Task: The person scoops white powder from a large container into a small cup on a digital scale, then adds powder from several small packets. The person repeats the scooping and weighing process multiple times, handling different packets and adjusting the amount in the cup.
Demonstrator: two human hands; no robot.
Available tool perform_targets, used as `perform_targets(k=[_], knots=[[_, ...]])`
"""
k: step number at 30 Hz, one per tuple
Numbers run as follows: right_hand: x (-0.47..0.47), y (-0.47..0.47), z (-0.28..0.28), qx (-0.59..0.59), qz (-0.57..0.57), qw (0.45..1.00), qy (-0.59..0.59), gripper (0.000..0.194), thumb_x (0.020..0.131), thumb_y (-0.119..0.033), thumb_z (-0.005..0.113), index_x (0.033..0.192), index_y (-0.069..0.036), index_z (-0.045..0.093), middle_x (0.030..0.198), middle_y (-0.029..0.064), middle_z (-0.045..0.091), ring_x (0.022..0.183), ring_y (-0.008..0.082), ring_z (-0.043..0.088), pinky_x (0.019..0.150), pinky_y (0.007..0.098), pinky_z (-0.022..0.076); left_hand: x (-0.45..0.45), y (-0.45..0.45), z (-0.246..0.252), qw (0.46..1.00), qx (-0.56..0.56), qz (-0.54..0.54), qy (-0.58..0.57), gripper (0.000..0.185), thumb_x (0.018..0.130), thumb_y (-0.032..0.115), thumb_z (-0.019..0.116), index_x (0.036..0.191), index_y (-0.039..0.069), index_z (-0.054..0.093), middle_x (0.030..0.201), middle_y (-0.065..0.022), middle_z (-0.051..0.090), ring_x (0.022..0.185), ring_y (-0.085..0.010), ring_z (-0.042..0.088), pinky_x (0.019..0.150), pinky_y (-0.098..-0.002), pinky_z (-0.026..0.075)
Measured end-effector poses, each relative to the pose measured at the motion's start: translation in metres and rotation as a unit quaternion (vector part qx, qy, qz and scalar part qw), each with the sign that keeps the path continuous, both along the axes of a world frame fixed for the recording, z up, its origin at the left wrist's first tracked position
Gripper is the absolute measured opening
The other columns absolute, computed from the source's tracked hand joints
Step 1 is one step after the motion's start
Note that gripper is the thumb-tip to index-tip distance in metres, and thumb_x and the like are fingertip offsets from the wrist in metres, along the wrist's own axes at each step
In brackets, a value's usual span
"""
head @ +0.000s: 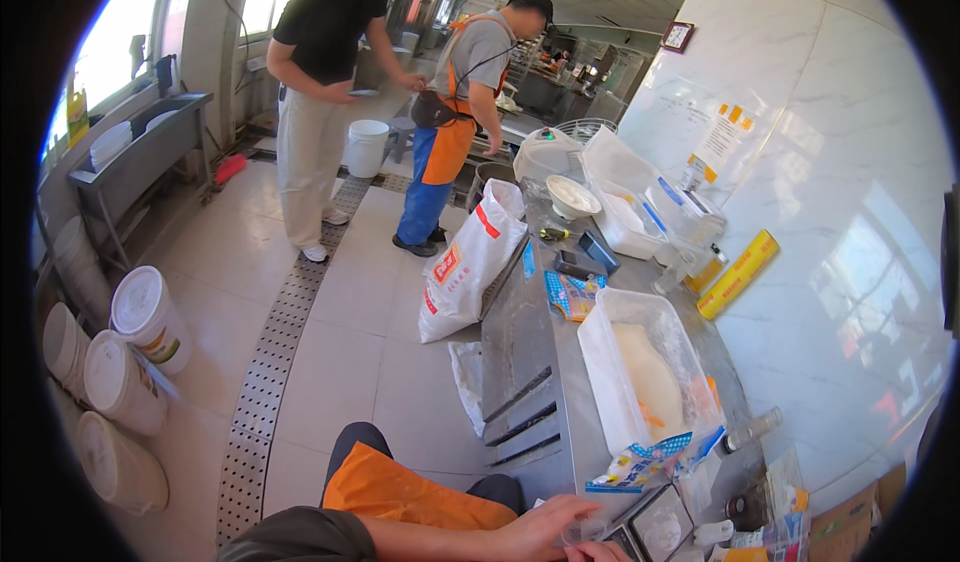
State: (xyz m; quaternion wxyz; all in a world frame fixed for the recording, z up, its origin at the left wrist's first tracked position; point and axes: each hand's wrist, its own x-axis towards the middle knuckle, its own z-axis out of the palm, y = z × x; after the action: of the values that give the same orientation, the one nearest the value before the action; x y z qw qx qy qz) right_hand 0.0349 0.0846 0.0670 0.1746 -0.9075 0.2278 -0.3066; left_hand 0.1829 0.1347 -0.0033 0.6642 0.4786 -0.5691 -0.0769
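Observation:
At the bottom edge, my left hand (pixel 536 526) reaches in over the metal counter (pixel 570 412), its fingers around a small clear plastic cup (pixel 583 533). My right hand (pixel 600 553) is mostly cut off by the frame; its fingertips lie by the cup, and its grip is hidden. Just beyond stands a small scale (pixel 658 524) with a whitish thing on it. A blue-and-white printed packet (pixel 641 461) leans at the near end of a translucent plastic tub (pixel 596 367). Inside the tub lies pale material (pixel 649 374) with an orange item (pixel 649 416).
Glass jars (pixel 754 428) and a yellow box (pixel 739 273) line the tiled wall. A white sack (pixel 472 262) stands against the counter. Two people (pixel 322 59) (pixel 465 97) stand beyond. Lidded buckets (pixel 142 307) sit on the left, beside a floor drain (pixel 277 352).

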Motion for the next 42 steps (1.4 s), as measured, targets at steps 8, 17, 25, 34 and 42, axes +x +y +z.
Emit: perform_targets(k=[8,17,25,34,42], knots=[[0.006,-0.005,0.004,0.036,0.011,0.998,-0.053,0.007,0.086,-0.001,0.072,0.092,0.000,0.069,0.089,0.0159,0.069,0.079,0.0297,0.066,0.069,0.0335,0.0533,0.042,0.003,-0.068,0.822,0.112,-0.394,0.396,0.047,0.096,0.004,0.066,0.140,0.002,0.051,0.133,-0.0056,0.058,0.120,-0.0151,0.055,0.108,-0.0311,0.041],[-0.008,-0.010,-0.009,0.201,0.031,0.978,-0.057,0.011,0.088,0.006,0.066,0.098,0.001,0.065,0.098,0.0104,0.066,0.085,0.0171,0.063,0.075,0.0273,0.0519,0.058,0.006,-0.086,0.808,0.053,-0.438,0.391,0.019,0.096,0.005,0.067,0.114,0.003,0.067,0.115,-0.0047,0.063,0.109,-0.0138,0.057,0.095,-0.0287,0.045],[-0.010,-0.009,-0.002,0.245,0.049,0.967,-0.058,0.009,0.089,0.006,0.065,0.096,0.000,0.064,0.099,0.0102,0.065,0.089,0.0175,0.062,0.079,0.0277,0.0509,0.058,0.015,-0.056,0.862,0.085,-0.319,0.384,0.012,0.098,0.007,0.065,0.108,0.002,0.069,0.111,-0.0039,0.066,0.106,-0.0123,0.059,0.094,-0.0271,0.046],[0.006,-0.003,0.003,0.154,0.010,0.988,-0.026,0.011,0.088,-0.002,0.069,0.099,-0.002,0.067,0.093,0.0104,0.067,0.080,0.0202,0.064,0.071,0.0301,0.0509,0.047,0.023,-0.047,0.902,0.129,-0.267,0.314,0.013,0.096,0.007,0.067,0.108,0.002,0.070,0.106,-0.0038,0.069,0.101,-0.0119,0.063,0.090,-0.0268,0.050],[0.025,-0.007,0.001,0.022,0.083,0.996,-0.015,0.007,0.081,-0.008,0.073,0.084,-0.003,0.070,0.079,0.0127,0.066,0.070,0.0331,0.062,0.064,0.0402,0.0490,0.029,0.044,0.016,0.981,0.110,-0.097,0.128,0.003,0.086,0.005,0.074,0.088,0.003,0.073,0.086,-0.0124,0.069,0.078,-0.0274,0.068,0.069,-0.0340,0.053]])
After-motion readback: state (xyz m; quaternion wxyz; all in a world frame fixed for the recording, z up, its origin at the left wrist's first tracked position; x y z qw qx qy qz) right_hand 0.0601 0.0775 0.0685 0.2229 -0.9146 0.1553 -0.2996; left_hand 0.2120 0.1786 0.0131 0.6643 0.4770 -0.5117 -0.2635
